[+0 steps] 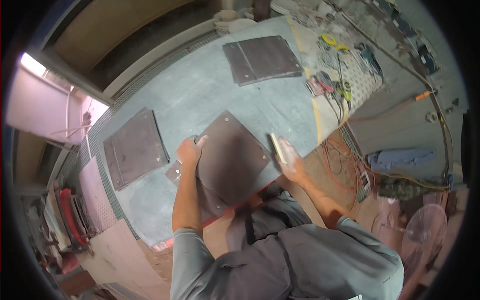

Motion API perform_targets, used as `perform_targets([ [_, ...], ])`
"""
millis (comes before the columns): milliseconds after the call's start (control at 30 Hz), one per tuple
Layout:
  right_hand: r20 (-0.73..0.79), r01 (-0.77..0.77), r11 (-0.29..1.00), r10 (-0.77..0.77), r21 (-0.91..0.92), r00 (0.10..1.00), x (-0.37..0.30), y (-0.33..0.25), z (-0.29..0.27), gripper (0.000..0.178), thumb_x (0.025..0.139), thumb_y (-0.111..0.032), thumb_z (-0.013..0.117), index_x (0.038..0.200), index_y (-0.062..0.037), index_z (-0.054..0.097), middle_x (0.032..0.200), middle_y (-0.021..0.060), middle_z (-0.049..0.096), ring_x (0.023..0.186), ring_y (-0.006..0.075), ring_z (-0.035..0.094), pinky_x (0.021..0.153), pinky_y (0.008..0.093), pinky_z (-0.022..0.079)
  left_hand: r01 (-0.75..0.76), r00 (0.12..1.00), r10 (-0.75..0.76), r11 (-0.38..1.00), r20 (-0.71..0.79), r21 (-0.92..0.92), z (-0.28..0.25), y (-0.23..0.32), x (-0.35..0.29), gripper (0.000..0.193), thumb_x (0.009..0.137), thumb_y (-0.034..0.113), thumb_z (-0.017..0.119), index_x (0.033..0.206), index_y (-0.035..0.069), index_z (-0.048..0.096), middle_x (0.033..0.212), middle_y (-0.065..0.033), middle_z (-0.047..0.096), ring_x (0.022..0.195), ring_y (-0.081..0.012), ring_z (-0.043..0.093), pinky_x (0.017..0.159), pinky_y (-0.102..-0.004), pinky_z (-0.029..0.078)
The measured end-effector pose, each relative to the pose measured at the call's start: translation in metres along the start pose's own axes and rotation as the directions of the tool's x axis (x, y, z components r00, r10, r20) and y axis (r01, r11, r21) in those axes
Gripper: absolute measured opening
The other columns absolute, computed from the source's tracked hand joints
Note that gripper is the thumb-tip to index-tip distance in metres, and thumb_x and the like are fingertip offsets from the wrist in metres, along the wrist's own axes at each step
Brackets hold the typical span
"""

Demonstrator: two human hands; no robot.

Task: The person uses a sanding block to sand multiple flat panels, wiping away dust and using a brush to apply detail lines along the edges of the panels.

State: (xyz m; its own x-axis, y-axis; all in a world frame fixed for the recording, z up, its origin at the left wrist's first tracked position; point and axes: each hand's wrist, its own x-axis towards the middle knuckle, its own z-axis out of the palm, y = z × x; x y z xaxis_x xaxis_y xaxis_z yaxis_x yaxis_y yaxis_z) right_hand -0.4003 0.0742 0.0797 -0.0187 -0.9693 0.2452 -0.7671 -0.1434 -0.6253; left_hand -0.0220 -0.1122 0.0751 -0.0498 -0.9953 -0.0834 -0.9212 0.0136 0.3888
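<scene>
A dark brown square panel [232, 155] with small holes or studs near its corners lies at an angle by the table's near edge. My left hand [189, 151] grips its left corner, the thumb up along the edge. Just off the panel's right corner, my right hand [291, 159] holds a pale yellow, flat block [276, 147], possibly a sanding block. Another brown piece [202, 195] shows partly from under the panel, near my left forearm.
A brown panel stack [134, 149] lies left on the blue-grey table [195, 95]; another stack [262, 60] lies at the far side. Tools and a yellow-green power tool [345, 90] cover the patterned right end. Orange hoses [332, 165] hang beside it. A fan [425, 230] stands lower right.
</scene>
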Motion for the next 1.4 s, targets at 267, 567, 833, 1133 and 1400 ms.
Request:
perform_targets([
  [267,0.327,0.024,0.988,0.028,-0.155,0.945,0.006,0.007,0.018,0.092,0.078,-0.019,0.081,0.157,0.0071,0.042,0.165,0.0275,0.042,0.152,0.0426,0.042,0.116,0.0514,0.044,-0.012,0.985,0.034,0.991,-0.167,0.13,0.11,0.057,-0.016,0.097,0.094,0.054,0.073,0.161,-0.006,0.038,0.166,-0.0245,0.043,0.159,-0.0402,0.032,0.131,-0.0584,0.019],
  [567,0.017,0.115,0.993,-0.115,0.011,0.993,0.143,0.006,0.137,0.077,0.085,-0.02,0.074,0.15,0.0122,0.049,0.158,0.0291,0.05,0.15,0.0415,0.046,0.129,0.0502,0.032,-0.075,0.982,0.126,0.946,-0.142,0.315,0.119,0.079,-0.013,0.089,0.099,0.051,0.061,0.16,-0.009,0.037,0.166,-0.0301,0.038,0.157,-0.0472,0.03,0.13,-0.0598,0.019],
  [833,0.2,-0.012,0.994,-0.009,0.105,0.98,0.046,0.029,0.085,0.079,0.08,-0.012,0.077,0.151,0.011,0.05,0.157,0.0285,0.05,0.15,0.0447,0.045,0.127,0.0528,0.035,-0.036,0.986,0.078,0.963,-0.148,0.265,0.117,0.085,-0.011,0.092,0.095,0.045,0.068,0.161,-0.009,0.034,0.166,-0.0308,0.036,0.157,-0.0477,0.029,0.131,-0.0591,0.018],
  [1133,0.057,0.032,0.995,-0.037,0.095,0.998,0.146,0.014,0.134,0.058,0.09,-0.015,0.065,0.143,0.0104,0.058,0.151,0.0262,0.057,0.143,0.0435,0.052,0.124,0.0494,0.041,-0.042,0.992,0.069,0.969,-0.103,0.244,0.117,0.086,-0.004,0.093,0.093,0.045,0.069,0.162,-0.008,0.034,0.167,-0.0306,0.035,0.159,-0.0461,0.027,0.131,-0.0585,0.018],
  [1400,0.449,-0.111,0.993,0.081,0.041,0.89,0.03,0.035,0.053,0.077,0.08,-0.012,0.076,0.15,0.0089,0.053,0.157,0.0265,0.052,0.149,0.0442,0.048,0.123,0.0529,0.04,-0.03,0.994,0.056,0.967,-0.094,0.254,0.119,0.088,-0.004,0.097,0.092,0.044,0.074,0.162,-0.009,0.032,0.167,-0.0308,0.035,0.159,-0.0459,0.027,0.131,-0.0612,0.018],
])
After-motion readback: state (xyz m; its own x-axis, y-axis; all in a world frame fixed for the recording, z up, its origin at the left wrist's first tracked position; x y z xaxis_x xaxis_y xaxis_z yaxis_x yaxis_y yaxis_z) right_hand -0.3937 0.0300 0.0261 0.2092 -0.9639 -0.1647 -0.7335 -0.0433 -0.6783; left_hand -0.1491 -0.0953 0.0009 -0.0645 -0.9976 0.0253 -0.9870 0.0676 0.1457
